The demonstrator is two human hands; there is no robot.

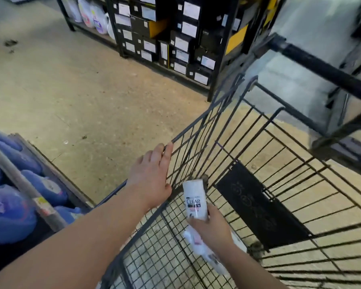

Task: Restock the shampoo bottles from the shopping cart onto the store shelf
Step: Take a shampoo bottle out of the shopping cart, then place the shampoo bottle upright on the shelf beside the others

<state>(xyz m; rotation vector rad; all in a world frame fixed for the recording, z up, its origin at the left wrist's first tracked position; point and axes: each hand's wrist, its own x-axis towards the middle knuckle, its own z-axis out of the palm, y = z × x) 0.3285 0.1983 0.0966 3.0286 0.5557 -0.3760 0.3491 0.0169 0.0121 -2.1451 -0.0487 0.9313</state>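
Observation:
My right hand [212, 227] grips a white shampoo bottle [194, 198] labelled CLEAR, upright inside the black wire shopping cart [265, 155]. Another white bottle [204, 252] lies on the cart's mesh floor, partly hidden under my right wrist. My left hand [152, 174] rests on the cart's left rim, fingers stretched along the top wire and thumb over the side.
A low shelf at the left edge holds blue-purple detergent bottles [10, 207] behind a grey price rail [23, 184]. A black rack of dark boxes [175, 38] stands across the tan floor. A second cart's black handle bar [321, 67] crosses the upper right.

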